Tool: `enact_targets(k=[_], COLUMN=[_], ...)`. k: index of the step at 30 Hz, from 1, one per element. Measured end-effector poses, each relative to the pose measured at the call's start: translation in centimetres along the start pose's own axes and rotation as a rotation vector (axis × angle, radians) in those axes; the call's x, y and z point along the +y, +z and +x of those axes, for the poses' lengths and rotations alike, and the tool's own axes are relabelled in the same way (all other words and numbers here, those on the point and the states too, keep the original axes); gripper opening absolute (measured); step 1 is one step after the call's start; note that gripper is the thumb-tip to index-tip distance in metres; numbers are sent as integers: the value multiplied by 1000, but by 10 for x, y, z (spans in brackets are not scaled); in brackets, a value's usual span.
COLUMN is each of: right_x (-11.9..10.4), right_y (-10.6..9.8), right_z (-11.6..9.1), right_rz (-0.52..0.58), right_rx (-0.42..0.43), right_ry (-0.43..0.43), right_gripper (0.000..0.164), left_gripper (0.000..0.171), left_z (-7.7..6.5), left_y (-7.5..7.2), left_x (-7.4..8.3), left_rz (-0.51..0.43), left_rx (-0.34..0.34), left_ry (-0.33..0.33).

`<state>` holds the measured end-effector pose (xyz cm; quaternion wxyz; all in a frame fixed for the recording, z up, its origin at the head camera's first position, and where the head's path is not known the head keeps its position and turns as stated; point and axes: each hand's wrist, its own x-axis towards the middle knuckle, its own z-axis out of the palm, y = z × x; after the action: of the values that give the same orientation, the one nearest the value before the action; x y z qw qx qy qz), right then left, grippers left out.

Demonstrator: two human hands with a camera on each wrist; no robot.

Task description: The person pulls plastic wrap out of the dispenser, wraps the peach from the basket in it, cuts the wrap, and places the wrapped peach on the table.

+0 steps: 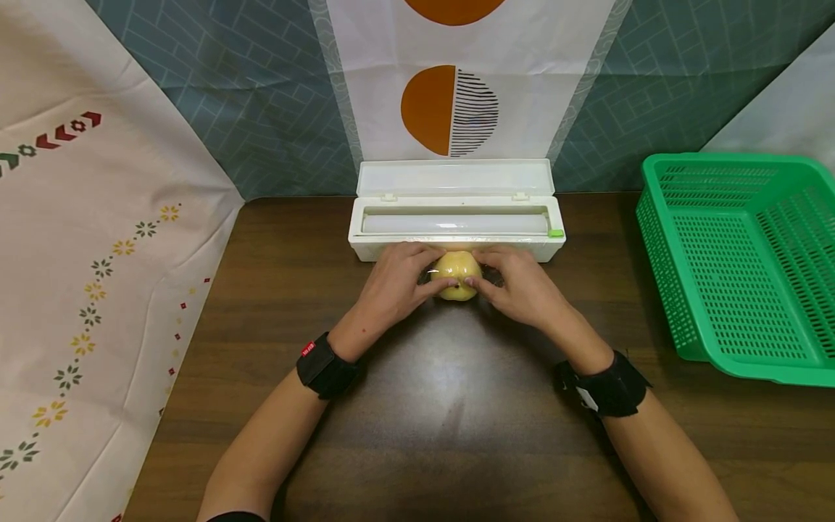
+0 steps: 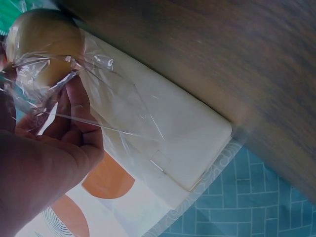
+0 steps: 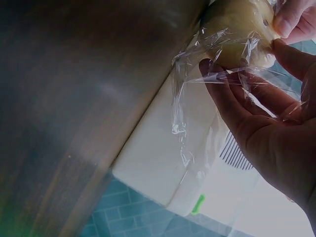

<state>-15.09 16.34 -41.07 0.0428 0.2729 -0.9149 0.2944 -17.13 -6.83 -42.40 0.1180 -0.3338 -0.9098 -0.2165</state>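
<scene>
A yellow apple (image 1: 457, 270) sits right in front of the white cling film dispenser (image 1: 380, 250), between both hands. Clear cling film (image 3: 180, 116) lies crumpled around its sides and trails over the dispenser's front in both wrist views. My left hand (image 1: 394, 284) holds the apple's left side through the film, thumb on top and fingers behind. On the right side my right hand (image 1: 522, 291) does likewise, its thumb tip close to the other near the dark stem spot. Film stretches across the fingers in the right wrist view. The apple's underside is hidden.
The dispenser's lid (image 1: 457, 177) stands raised, showing the film roll (image 1: 455, 223) and a green slider (image 1: 556, 233) at the right end. A green plastic basket (image 1: 694, 319) is on the right. Patterned white cloth (image 1: 130, 290) hangs along the left of the brown table (image 1: 430, 435).
</scene>
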Motion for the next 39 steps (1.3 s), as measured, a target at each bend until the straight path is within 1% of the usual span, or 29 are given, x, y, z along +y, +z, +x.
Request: enact_targets(k=[6,9,13,16,19,26,29,35,37,39], right_x=[-1,-1,-1,-1,-1,1,2,3,4,3], right_y=[1,1,1,1,1,1,1,1,2,2], right_z=[0,0,-1,-1,-1,0,0,-1,-1,0], right_rz=[1,3,8,15,20,20,38,111,113,99], right_rx=[-1,-2,-2,-1,0,2,-6,-1,2,9], right_ry=[5,13,19,15,6,-4,3,32,14,-13], right_gripper=[45,45,45,44,42,39,37,47,46,41], left_gripper=[50,63,83,87,87,83,81,80,80,80], left_z=[-2,-2,-4,-6,-6,-6,-6,-6,-6,-6], left_y=[-2,-2,1,3,4,5,6,7,7,8], left_x=[2,3,5,6,6,6,7,7,7,7], left_rz=[50,93,198,252,261,260,255,246,243,241], left_rx=[-15,-34,-80,-83,-68,-65,-56,-46,-45,-46], left_ry=[44,48,54,79,95,96,99,99,98,96])
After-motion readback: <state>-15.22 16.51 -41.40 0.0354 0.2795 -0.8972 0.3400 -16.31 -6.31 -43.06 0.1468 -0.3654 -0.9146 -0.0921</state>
